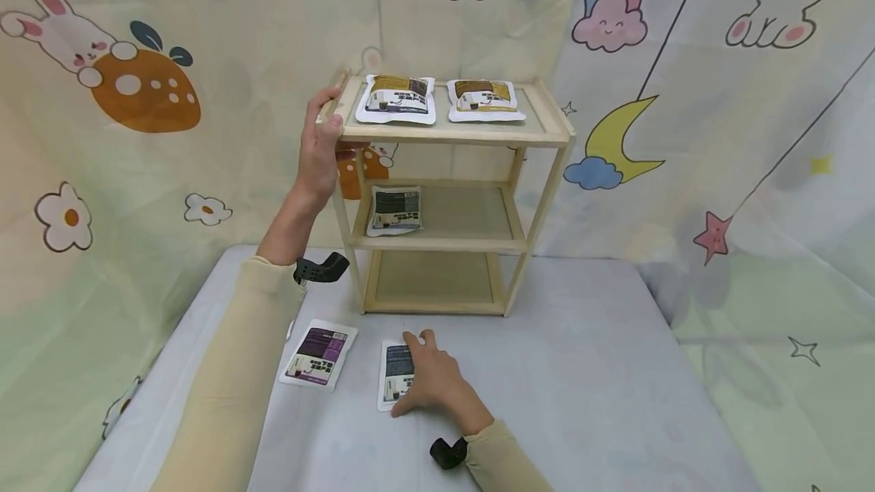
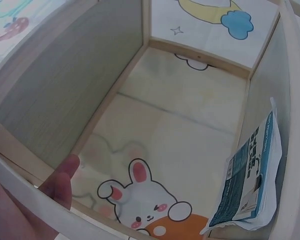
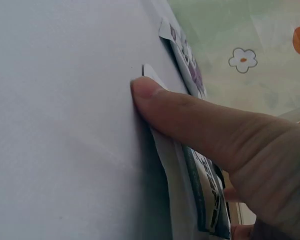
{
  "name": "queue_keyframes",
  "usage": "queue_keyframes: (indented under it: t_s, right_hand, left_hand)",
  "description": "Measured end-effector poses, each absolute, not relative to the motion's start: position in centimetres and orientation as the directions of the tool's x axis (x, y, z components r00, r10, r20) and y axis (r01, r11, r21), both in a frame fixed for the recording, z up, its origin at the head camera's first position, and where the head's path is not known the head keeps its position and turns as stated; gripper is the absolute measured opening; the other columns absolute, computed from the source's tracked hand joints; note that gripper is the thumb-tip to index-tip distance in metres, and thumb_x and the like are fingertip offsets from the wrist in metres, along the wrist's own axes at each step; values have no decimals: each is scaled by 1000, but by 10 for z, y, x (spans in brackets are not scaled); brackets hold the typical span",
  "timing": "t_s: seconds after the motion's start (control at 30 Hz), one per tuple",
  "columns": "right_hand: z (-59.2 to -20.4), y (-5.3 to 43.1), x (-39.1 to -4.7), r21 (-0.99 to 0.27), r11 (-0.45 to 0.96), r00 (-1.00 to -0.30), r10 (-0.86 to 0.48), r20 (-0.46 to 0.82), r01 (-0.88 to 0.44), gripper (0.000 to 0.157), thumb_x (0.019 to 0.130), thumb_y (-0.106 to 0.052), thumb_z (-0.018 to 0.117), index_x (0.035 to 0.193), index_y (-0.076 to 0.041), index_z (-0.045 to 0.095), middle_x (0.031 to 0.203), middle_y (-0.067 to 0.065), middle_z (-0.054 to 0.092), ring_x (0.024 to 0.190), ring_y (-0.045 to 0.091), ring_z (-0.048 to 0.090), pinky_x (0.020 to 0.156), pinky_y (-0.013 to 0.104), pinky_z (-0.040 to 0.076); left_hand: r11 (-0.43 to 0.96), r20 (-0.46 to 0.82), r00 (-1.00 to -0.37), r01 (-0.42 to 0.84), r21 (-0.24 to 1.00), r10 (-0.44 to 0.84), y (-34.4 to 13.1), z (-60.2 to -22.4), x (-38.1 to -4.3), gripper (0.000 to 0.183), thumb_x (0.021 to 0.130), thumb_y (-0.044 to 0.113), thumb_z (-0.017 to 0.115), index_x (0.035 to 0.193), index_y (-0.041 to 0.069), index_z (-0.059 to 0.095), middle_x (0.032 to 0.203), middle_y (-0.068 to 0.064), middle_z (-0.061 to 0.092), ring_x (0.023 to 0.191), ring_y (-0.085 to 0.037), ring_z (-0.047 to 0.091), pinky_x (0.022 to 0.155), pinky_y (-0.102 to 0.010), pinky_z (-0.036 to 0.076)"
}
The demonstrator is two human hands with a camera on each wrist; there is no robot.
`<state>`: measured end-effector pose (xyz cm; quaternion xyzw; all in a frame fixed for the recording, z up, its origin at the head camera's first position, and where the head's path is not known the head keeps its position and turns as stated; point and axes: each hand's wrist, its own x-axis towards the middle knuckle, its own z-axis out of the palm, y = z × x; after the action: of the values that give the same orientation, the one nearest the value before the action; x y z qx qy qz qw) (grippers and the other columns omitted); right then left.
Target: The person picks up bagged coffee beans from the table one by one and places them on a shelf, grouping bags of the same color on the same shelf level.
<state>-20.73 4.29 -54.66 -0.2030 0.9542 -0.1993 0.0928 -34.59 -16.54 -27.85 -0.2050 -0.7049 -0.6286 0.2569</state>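
Note:
My left hand [image 1: 320, 150] holds the upper left side of a wooden three-tier shelf [image 1: 451, 137], its thumb over the top and its fingers [image 2: 60, 185] showing beneath the top board. Over a white pouch with a dark blue label [image 1: 399, 374], flat on the table, my right hand [image 1: 437, 380] spans lengthwise. The right thumb [image 3: 165, 107] is at the pouch's near end and the fingertips are at its far end; the palm hides part of the label. To its left lies a pouch with a purple label [image 1: 317, 355].
Two pouches, one yellow-labelled [image 1: 396, 99] and one brown-labelled [image 1: 483, 100], lie on the top tier. A dark green-labelled pouch [image 1: 396, 211] rests at the left of the middle tier. Behind the white-covered table [image 1: 581, 386] hangs a printed cloth [image 1: 260, 44].

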Motion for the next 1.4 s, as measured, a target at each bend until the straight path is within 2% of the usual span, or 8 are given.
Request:
queue_keyframes:
  t_s: [0.2,0.57,0.8,1.13,1.4]
  right_hand:
    - [-549,42,-208,-446,825,-892,-437,-112,-348,119,45,-57,91,145,-17,40,132,17,36,71,24,54,65,37,47]
    - [-548,48,-213,-431,796,-857,-507,-91,-426,105,55,-55,88,140,-12,44,127,7,45,76,17,51,68,34,47]
    - [-545,57,-213,-507,748,-854,-518,-43,-428,103,56,-52,87,141,-16,43,129,4,46,80,14,50,68,31,45]
    - [-496,82,-209,-568,666,-835,-545,71,-483,105,55,-55,88,142,-18,43,131,-3,44,91,11,52,79,35,45]
    - [-442,105,-213,-542,660,-836,-523,163,-519,104,54,-48,91,141,-21,41,126,-4,43,88,12,53,72,30,47]
  left_hand:
    - [134,633,-774,624,770,-35,-167,-282,-345,58,90,43,35,144,21,33,132,-15,41,95,-27,50,73,-36,42]
    - [121,634,-773,627,769,-21,-164,-277,-342,59,90,42,34,145,20,31,133,-15,40,94,-25,50,73,-35,41]
    - [120,629,-777,622,774,-23,-163,-278,-341,59,90,42,34,144,20,32,132,-15,40,93,-25,49,72,-36,40]
    - [128,617,-787,609,783,-28,-166,-278,-342,57,92,41,34,145,20,32,132,-15,42,92,-29,53,73,-35,43]
    - [133,618,-786,610,781,-25,-164,-277,-342,55,94,40,34,145,21,32,128,-16,45,89,-36,56,70,-34,45]
